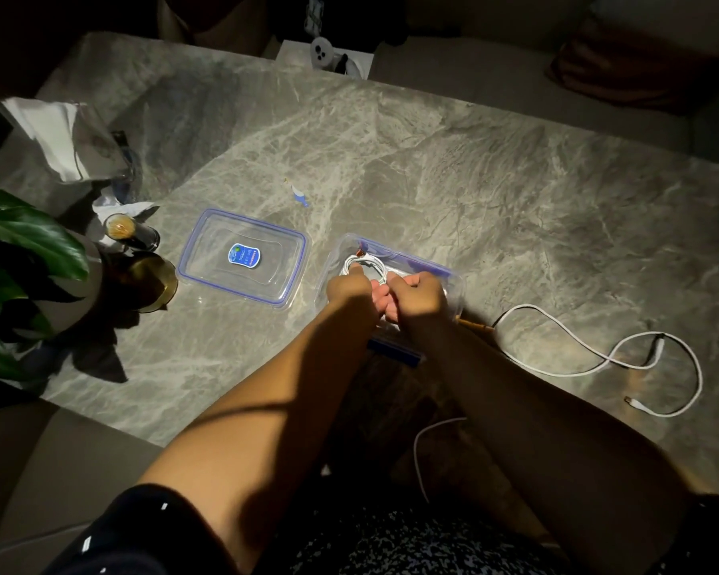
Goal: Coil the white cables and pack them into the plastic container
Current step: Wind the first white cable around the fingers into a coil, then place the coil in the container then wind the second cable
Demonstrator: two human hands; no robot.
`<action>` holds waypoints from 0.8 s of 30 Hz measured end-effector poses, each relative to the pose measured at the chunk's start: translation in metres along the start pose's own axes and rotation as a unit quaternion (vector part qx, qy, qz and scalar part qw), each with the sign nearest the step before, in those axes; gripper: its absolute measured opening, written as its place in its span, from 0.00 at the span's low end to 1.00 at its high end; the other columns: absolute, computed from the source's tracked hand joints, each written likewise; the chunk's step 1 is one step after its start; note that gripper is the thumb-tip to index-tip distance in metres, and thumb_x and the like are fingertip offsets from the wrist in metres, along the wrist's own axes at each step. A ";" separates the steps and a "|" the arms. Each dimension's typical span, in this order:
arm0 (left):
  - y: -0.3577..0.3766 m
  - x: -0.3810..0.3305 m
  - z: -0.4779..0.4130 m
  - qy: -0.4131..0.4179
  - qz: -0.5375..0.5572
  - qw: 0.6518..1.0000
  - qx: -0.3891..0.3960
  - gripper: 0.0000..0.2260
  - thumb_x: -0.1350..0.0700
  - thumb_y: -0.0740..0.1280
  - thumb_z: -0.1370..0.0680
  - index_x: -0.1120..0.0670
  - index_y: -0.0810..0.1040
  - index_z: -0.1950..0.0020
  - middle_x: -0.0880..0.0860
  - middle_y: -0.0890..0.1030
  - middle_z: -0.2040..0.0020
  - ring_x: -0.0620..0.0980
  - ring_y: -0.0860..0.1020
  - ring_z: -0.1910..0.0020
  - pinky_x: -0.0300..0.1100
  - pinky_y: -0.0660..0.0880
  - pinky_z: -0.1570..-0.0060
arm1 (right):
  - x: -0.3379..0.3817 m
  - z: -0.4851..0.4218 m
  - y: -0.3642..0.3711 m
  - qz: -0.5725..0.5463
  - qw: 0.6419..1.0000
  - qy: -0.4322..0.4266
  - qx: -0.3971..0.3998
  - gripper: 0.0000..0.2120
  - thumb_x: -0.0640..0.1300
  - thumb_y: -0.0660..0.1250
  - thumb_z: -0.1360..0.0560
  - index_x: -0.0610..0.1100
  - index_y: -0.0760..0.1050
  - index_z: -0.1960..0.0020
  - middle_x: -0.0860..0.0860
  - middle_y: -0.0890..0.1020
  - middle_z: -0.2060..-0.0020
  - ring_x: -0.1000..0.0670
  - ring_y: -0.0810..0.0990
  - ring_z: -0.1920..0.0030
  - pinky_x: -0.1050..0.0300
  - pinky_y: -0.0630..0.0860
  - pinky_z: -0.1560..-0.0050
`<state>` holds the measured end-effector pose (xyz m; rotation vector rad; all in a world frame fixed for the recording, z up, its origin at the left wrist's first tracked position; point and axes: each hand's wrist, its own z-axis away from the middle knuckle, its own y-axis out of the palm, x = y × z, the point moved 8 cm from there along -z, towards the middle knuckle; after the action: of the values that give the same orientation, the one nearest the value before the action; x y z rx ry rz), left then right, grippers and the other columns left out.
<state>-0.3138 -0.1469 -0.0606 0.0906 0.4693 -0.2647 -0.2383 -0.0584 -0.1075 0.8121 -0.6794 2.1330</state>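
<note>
A clear plastic container (pixel 432 269) with blue trim stands on the marble table near its front edge. Inside it lies a coiled white cable (pixel 366 265). My left hand (pixel 349 286) and my right hand (pixel 418 294) are both down in the container, fingers curled at the coil. How each hand grips the cable is partly hidden. Another white cable (pixel 598 363) lies uncoiled on the table to the right. A third white cable (pixel 424 441) hangs off the table's front edge by my lap.
The container's lid (pixel 243 255), with a blue label, lies upside down to the left. Bottles (pixel 142 259), a plant (pixel 21 259) and crumpled paper (pixel 59 134) crowd the left edge. A small blue-white item (pixel 299 197) sits behind the lid.
</note>
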 end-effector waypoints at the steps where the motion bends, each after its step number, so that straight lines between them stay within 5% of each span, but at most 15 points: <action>1: -0.001 -0.003 0.003 0.010 0.014 1.000 0.002 0.19 0.50 0.57 0.16 0.67 0.74 0.46 0.62 0.81 0.49 0.55 0.85 0.56 0.43 0.78 0.63 | 0.003 0.002 0.002 -0.023 1.000 -0.002 0.011 0.37 0.61 0.70 0.39 0.28 0.73 0.48 0.35 0.81 0.66 0.44 0.78 0.73 0.58 0.73 0.72; 3: -0.005 -0.010 0.008 0.043 0.001 0.999 0.002 0.16 0.50 0.60 0.17 0.63 0.74 0.54 0.56 0.78 0.65 0.47 0.79 0.80 0.36 0.73 0.80 | 0.009 0.006 0.001 -0.016 0.999 -0.021 0.039 0.36 0.61 0.68 0.37 0.28 0.74 0.47 0.31 0.82 0.63 0.44 0.78 0.72 0.57 0.73 0.74; 5: -0.008 -0.017 0.014 0.068 -0.009 0.998 0.002 0.15 0.51 0.62 0.17 0.62 0.75 0.55 0.54 0.77 0.74 0.46 0.75 0.84 0.36 0.71 0.82 | 0.022 0.024 -0.003 -0.003 0.998 -0.025 0.055 0.31 0.58 0.67 0.31 0.29 0.75 0.47 0.31 0.83 0.62 0.43 0.79 0.70 0.57 0.72 0.74; 8: -0.011 -0.027 0.024 0.125 -0.073 0.989 -0.002 0.15 0.50 0.64 0.19 0.63 0.78 0.51 0.54 0.81 0.69 0.49 0.79 0.76 0.41 0.77 0.74 | 0.035 0.042 -0.011 0.017 0.998 -0.031 0.052 0.24 0.56 0.67 0.27 0.34 0.75 0.46 0.35 0.84 0.62 0.43 0.80 0.67 0.52 0.76 0.70; 13: -0.013 -0.043 0.056 0.266 -0.203 0.942 0.010 0.10 0.49 0.65 0.20 0.55 0.74 0.54 0.59 0.83 0.55 0.58 0.83 0.55 0.50 0.80 0.55 | 0.059 0.063 -0.037 0.065 0.994 -0.088 0.017 0.15 0.53 0.67 0.23 0.43 0.71 0.46 0.43 0.83 0.56 0.44 0.84 0.59 0.42 0.83 0.51; 16: -0.010 -0.051 0.083 0.342 -0.280 0.897 0.022 0.10 0.50 0.65 0.20 0.56 0.75 0.48 0.57 0.82 0.51 0.57 0.81 0.50 0.53 0.78 0.46 | 0.074 0.078 -0.050 0.131 0.981 -0.141 0.013 0.17 0.57 0.67 0.25 0.46 0.71 0.44 0.45 0.82 0.52 0.43 0.84 0.53 0.42 0.81 0.47; 20: 0.000 -0.050 0.111 0.411 -0.380 0.827 0.053 0.14 0.52 0.63 0.19 0.59 0.74 0.36 0.56 0.81 0.47 0.53 0.80 0.50 0.43 0.76 0.51 | 0.086 0.101 -0.068 0.221 0.955 -0.196 0.007 0.19 0.55 0.66 0.23 0.45 0.69 0.38 0.45 0.81 0.51 0.45 0.82 0.55 0.54 0.77 0.61; 24: 0.012 -0.037 0.126 0.448 -0.476 0.751 0.093 0.24 0.49 0.67 0.21 0.57 0.69 0.28 0.57 0.78 0.35 0.55 0.77 0.38 0.51 0.74 0.37 | 0.079 0.114 -0.087 0.308 0.924 -0.229 0.000 0.21 0.55 0.67 0.23 0.45 0.69 0.36 0.44 0.82 0.49 0.44 0.82 0.51 0.45 0.80 0.48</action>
<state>-0.2876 -0.1453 0.0682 0.1683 1.4541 -1.3177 -0.1737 -0.0493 0.0432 1.2396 -1.3204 2.5023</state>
